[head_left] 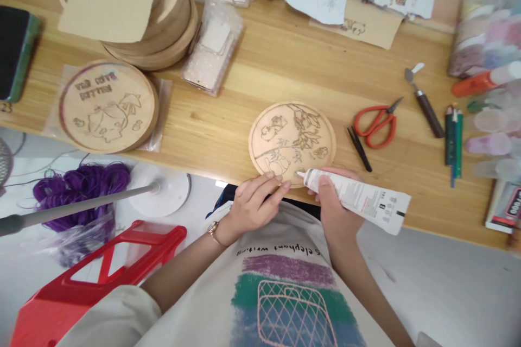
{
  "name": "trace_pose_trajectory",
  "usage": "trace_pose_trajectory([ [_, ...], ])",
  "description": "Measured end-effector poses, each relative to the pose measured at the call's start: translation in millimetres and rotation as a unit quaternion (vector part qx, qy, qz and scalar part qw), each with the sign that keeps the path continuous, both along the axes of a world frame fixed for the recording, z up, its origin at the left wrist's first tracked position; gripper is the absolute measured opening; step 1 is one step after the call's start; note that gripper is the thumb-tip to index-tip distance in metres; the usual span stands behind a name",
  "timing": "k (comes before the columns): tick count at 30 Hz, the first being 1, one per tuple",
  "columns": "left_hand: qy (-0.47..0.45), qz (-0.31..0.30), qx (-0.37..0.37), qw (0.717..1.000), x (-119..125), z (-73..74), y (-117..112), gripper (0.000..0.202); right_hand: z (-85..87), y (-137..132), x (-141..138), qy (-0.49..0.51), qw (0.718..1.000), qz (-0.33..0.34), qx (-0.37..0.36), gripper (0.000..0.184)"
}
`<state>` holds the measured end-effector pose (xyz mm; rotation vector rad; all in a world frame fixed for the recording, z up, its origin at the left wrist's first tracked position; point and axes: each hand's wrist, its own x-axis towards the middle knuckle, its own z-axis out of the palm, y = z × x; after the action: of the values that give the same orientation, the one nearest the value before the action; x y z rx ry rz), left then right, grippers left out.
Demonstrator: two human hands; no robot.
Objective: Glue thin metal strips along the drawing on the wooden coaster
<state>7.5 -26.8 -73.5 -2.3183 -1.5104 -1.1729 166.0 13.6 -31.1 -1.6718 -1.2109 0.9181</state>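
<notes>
A round wooden plaque [266, 143] with panda and bamboo line drawings lies at the table's front edge. My left hand [258, 203] rests on its lower rim, fingers stretched out flat, holding nothing. A white glue tube [358, 197] is gripped in my right hand [336, 208], thumb on top near the neck. It slants down to the left, and its nozzle points at the plaque's lower right part; whether the tip touches the wood I cannot tell. Black tweezers [359, 149] and red-handled scissors [376, 124] lie right of the plaque.
A second drawn plaque [108, 108] and stacked wooden rounds [175, 37] are at left, near a phone [16, 54]. Small plastic packets [214, 45] lie behind. A palette knife [427, 108], pencils [453, 140] and paint bottles [500, 81] are at right. A red stool [106, 265] stands below.
</notes>
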Motion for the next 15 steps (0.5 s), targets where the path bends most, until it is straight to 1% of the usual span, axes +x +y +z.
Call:
trace_pose_trajectory([
  [9,0.001,0.002,-0.001,1.0,0.0,-1.2,-0.8,0.032,-2.4,-1.6,2.7,0.004,1.0,0.013,0.015,0.019],
  [15,0.003,0.002,0.003,1.0,-0.2,-3.2,-1.6,0.036,-2.4,-2.5,2.0,0.006,1.0,0.006,0.017,0.018],
])
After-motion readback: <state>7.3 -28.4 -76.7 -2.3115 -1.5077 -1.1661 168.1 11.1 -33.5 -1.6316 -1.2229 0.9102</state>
